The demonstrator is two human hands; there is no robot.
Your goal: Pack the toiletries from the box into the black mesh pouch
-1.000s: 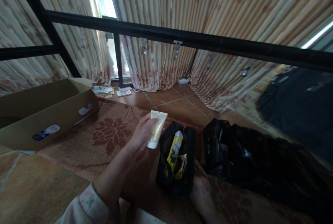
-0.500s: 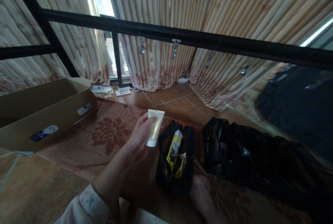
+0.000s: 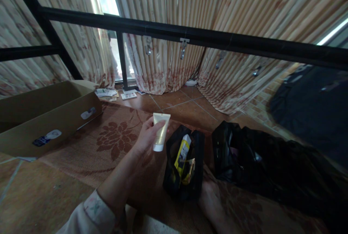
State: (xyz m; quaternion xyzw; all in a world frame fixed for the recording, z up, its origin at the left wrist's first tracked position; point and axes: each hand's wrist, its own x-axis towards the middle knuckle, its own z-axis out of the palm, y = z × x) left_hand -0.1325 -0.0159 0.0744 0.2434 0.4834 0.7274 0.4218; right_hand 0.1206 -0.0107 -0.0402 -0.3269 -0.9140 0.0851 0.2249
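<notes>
My left hand (image 3: pixel 147 135) is closed around a pale gold squeeze tube (image 3: pixel 161 132), its white cap pointing down. The tube is just left of a black pouch (image 3: pixel 199 150) and apart from it. In the pouch's open mouth lie a yellow and white packet (image 3: pixel 182 154) and a smaller yellow item (image 3: pixel 188 174) whose kind I cannot make out. Against the pouch's lower right side, my right hand (image 3: pixel 210 192) grips it, with its fingertips hidden behind the fabric.
To the left stands an open cardboard box (image 3: pixel 62 121). A black plastic bag (image 3: pixel 261 157) lies to the right on the patterned brown mat (image 3: pixel 114 136). A black metal bar (image 3: pixel 160 29) crosses in front of the curtains (image 3: pixel 179 5). Papers (image 3: pixel 106 93) lie near the window.
My left hand has shifted very slightly left and up with the tube, which is turned a little. My right hand and the pouch stay nearly in place.
</notes>
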